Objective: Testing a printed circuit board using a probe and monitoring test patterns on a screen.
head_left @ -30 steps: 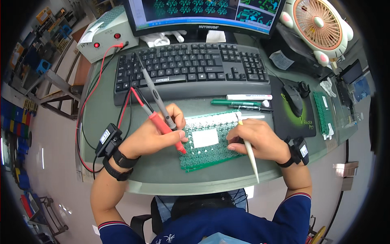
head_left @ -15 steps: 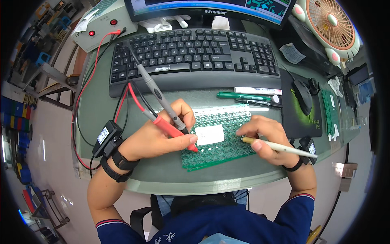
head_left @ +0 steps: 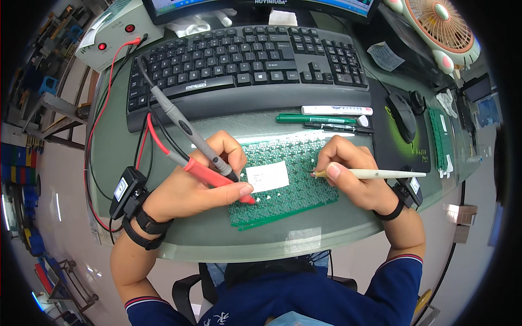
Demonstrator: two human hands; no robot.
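Note:
My left hand [head_left: 198, 187] is closed around two test probes, a grey probe [head_left: 187, 130] and a red probe [head_left: 215, 174]. The red tip rests at the left part of a stack of green circuit boards [head_left: 293, 201]. A white paper label [head_left: 267, 177] lies on the top board, with small white bits beside it. My right hand [head_left: 350, 171] pinches a slim, cream-handled, brush-like tool [head_left: 380, 174] with a tan end. Its tip is over the right part of the top board; whether it touches, I cannot tell.
Beyond the boards lie several markers [head_left: 321, 118] and a black keyboard [head_left: 239, 76]. A mouse [head_left: 402, 119] sits on a dark mat at right, beside more green boards [head_left: 437, 141]. Red and black leads run to a grey box [head_left: 117, 35]. A fan [head_left: 440, 24] stands back right.
The whole view has shifted a little, so the desk things appear further left. My right hand has turned the cream-handled tool flatter, with its tip further over the boards. Both hands keep their hold.

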